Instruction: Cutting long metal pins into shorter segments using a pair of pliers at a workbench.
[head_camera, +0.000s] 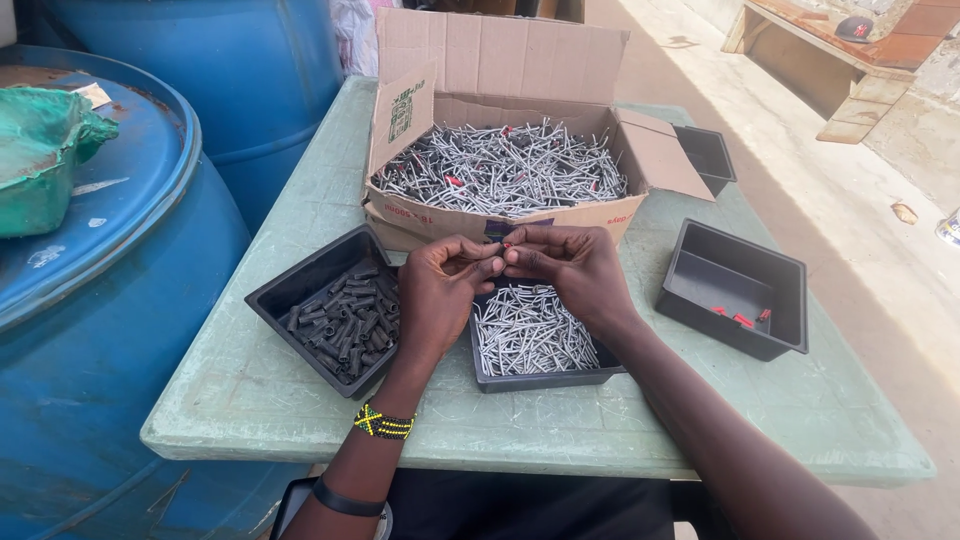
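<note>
My left hand (445, 290) and my right hand (572, 268) meet fingertip to fingertip over the middle black tray (540, 380), pinching one small piece with a red part (506, 246) between them. That tray holds a heap of thin silver metal pins (530, 330). Just behind my hands stands an open cardboard box (500, 95) full of silver pins (500, 170) with red and black ends. At the left, a black tray (275, 292) holds several short dark sleeves (350, 320).
A black tray (735, 290) at the right holds a few small red pieces (740, 319). Another black tray (708, 152) sits behind the box. All rest on a pale green table (300, 400). Blue drums (110, 300) stand at the left; a green bundle (40, 150) lies on one.
</note>
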